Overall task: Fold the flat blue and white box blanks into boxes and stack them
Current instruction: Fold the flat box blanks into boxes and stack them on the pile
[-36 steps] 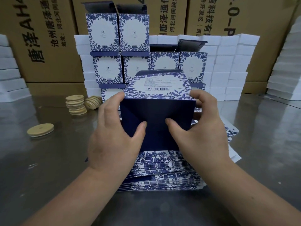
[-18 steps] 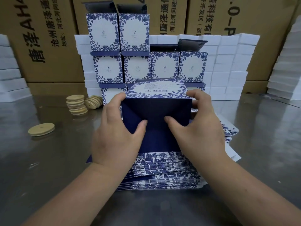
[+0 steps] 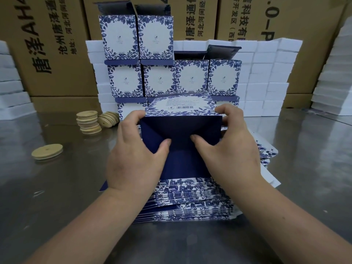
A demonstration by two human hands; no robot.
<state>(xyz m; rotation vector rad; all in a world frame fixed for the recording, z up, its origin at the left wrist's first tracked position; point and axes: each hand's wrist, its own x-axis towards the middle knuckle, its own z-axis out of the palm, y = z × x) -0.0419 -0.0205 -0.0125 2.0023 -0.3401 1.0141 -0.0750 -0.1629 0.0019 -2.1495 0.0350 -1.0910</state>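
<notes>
Since a second ago I see the half-formed box (image 3: 181, 128) has sunk lower against the stacked boxes (image 3: 171, 73) behind it, its dark back flap no longer showing above the printed top panel, and both thumbs have pushed further in on the navy flaps. The box sits directly above the pile of flat blanks (image 3: 190, 199), its barcode panel facing up and its open navy end turned toward me.

My left hand (image 3: 133, 155) grips the box's left edge, fingers curled over the top corner and thumb pressed into the navy flap. My right hand (image 3: 226, 149) mirrors it on the right edge, thumb tip nearly meeting the other thumb at the middle of the flap. Both hands are clamped on the box.

The blanks lie fanned on the steel bench (image 3: 57, 197), just under the box and my wrists. Beyond the box, the finished boxes stand in rows, some with dark lids raised. Left of the box, a short stack of wooden discs (image 3: 88, 121) stands beside a toppled row of them, and a single disc (image 3: 47, 151) lies further left. White foam blocks (image 3: 266, 73) and brown cartons (image 3: 57, 44) rise behind the stacked boxes.
</notes>
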